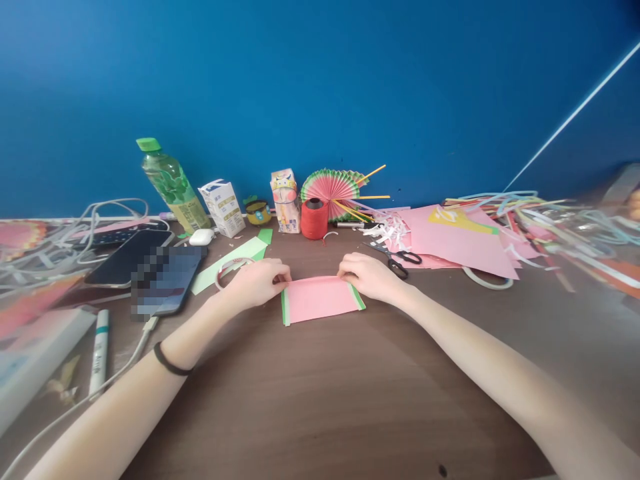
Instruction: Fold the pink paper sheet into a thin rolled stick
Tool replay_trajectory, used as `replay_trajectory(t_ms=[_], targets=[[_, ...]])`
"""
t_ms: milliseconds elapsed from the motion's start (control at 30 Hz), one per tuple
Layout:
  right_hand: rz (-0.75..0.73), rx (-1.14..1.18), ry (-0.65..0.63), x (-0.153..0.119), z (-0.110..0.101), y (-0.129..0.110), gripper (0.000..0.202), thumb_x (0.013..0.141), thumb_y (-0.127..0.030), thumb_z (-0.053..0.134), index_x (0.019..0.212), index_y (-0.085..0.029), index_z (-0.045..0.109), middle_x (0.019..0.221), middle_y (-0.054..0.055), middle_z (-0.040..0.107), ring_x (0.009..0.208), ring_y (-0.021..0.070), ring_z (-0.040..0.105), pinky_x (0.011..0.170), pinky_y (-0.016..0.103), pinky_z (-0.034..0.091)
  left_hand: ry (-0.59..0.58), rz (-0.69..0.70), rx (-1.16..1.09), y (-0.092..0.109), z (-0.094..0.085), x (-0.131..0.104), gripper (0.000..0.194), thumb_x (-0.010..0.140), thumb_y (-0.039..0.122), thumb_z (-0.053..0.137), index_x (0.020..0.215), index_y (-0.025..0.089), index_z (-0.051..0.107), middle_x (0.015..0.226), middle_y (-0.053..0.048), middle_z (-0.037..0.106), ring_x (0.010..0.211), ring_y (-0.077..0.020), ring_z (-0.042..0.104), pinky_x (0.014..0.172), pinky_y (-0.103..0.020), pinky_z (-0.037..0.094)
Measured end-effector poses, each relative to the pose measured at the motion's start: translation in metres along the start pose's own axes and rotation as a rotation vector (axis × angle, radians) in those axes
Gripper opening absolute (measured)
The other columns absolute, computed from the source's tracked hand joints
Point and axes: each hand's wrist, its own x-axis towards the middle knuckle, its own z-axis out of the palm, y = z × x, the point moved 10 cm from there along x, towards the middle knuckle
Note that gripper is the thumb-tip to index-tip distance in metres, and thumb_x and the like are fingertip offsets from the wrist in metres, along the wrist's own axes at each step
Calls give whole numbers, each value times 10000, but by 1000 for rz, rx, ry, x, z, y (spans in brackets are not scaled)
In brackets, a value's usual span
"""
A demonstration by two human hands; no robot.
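Note:
A pink sheet of paper point(323, 300) with green and pale strips along its two short sides lies before me on the brown table. At its far left corner, my left hand point(263, 280) pinches the edge between thumb and fingers. My right hand point(367, 275) grips the far right corner in the same way. The far edge looks slightly raised or folded between the hands. Beside my left hand is a roll of tape point(223, 270), partly covered by it. Black-handled scissors point(400, 260) lie just past my right hand.
Along the blue wall stand a green bottle point(173, 187), a white carton point(223, 207), a red thread spool point(315, 220) and paper fans point(330, 183). Pink sheets point(450, 240) and paper strips point(530, 213) fill the right. A phone point(183, 280), cable and marker point(99, 350) lie left.

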Motion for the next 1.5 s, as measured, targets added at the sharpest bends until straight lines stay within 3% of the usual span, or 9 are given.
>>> replay_trajectory(t_ms=[333,667,1033,1267,1500], targets=[[6,118,-85,-2,0,5,229,791,-12,470,880,-148,632,853,31,569,834,136,507,740,231,363,8,29,124,6,3,-1,163,770,230,412,769,211,574,811,5,578,792,-144,511,604,-235,332],[15,-189,-135,-3,2,-5,203,787,-31,466,849,-143,624,802,39,574,793,152,500,673,241,309,17,8,198,11,-2,-4,130,760,205,438,751,210,568,786,14,577,761,-133,510,545,-228,288],[-58,-391,-118,-4,8,-15,157,755,-33,488,771,-144,599,757,35,567,751,152,473,636,273,219,100,130,382,24,5,-3,119,723,117,427,719,183,525,735,-12,541,712,-139,503,537,-245,292],[-66,-472,-86,-7,8,-21,175,769,-20,452,742,-140,577,739,51,560,706,162,474,610,278,236,111,185,530,40,7,-6,117,732,96,444,748,163,539,748,-51,535,729,-179,515,584,-293,325],[56,-474,-196,-9,8,-32,149,742,-8,508,750,-123,602,742,68,590,698,192,541,608,287,311,67,121,601,58,13,-9,214,759,21,389,771,123,576,747,-96,561,722,-208,524,600,-329,316]])
